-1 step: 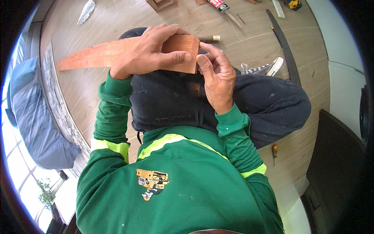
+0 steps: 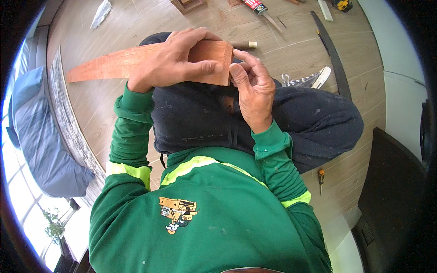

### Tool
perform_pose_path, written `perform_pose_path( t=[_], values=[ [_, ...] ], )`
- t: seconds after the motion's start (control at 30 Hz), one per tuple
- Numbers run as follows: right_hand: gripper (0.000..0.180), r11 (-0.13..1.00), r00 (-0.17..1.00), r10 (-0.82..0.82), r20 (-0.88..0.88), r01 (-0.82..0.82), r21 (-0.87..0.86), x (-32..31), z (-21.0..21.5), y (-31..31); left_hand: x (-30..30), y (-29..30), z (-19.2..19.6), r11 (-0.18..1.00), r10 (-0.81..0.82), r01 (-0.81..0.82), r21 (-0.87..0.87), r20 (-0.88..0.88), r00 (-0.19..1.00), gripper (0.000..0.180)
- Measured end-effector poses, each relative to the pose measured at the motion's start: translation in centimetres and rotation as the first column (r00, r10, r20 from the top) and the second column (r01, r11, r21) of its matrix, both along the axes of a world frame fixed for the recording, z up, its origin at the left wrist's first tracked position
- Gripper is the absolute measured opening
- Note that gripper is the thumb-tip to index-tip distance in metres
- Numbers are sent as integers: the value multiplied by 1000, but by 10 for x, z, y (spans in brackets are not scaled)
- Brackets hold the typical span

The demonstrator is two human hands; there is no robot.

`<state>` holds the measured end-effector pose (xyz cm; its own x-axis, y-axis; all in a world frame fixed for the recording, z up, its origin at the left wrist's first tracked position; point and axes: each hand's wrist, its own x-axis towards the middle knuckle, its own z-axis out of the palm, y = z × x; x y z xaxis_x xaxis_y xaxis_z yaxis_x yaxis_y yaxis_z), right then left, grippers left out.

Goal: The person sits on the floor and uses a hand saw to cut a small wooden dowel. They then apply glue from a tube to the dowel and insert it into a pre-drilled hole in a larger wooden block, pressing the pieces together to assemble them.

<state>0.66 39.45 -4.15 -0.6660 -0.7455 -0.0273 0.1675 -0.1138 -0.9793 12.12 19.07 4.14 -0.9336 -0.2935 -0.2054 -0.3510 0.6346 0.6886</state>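
The fingers [image 2: 200, 68] of the left hand [image 2: 170, 61] are being wrapped over the top face of a reddish wooden strip [image 2: 114, 63], with the thumb laid along its near edge, so that the strip is being gripped firmly near its right end. The right hand [image 2: 252, 93] is being held just beside that squared end; its thumb and the tip of its forefinger [image 2: 241, 55] are being pressed against the end of the wood, while the other fingers are being curled loosely toward the palm. Whether anything small is being pinched between those fingertips cannot be told.

The strip is being held above the lap, over dark trousers [image 2: 205, 118], and it is tapering away to the person's left, where its thin end is being seen above the wooden floor [image 2: 104, 113]. Green sleeves with yellow bands [image 2: 125, 170] are being worn on both forearms.

Further out, a grey shoe with white laces [image 2: 305, 81] is being shown just right of the right hand. A small cork-like cylinder [image 2: 248, 45] is lying on the floor just past the strip's end. A long dark curved bar [image 2: 332, 54] is lying beyond the shoe, and a sealant tube [image 2: 257, 7] is lying near the top edge. A small screwdriver [image 2: 321, 178] is lying by the right knee. A blue cushion [image 2: 36, 136] is resting well apart at the left.
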Motion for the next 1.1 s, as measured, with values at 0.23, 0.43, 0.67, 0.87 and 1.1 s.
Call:
perform_pose_path(
  t=[0.23, 0.43, 0.67, 0.87, 1.1],
  values=[
    [37, 1000, 1000, 13, 15, -13, 7, 0, 0, 2, 3, 1, -10, 982, -37, 35, -188, -6, 999, 93],
    [37, 1000, 1000, 16, 15, -16, 0, 1, 3, 1, 5, 3, -13, 981, -13, 7, -194, -31, 999, 105],
    [37, 1000, 999, 3, 37, -3, -16, 2, 0, 0, 1, 3, -6, 986, -36, 39, -161, 24, 999, 104],
    [37, 999, 998, 2, 62, 1, -42, 3, -5, -2, -1, -1, -4, 990, 32, -29, 135, -21, 999, 66],
    [35, 999, 999, 4, 44, -2, -37, 2, -4, 0, -10, 6, -9, 983, 71, -58, 173, -68, 995, 43]
  ],
)
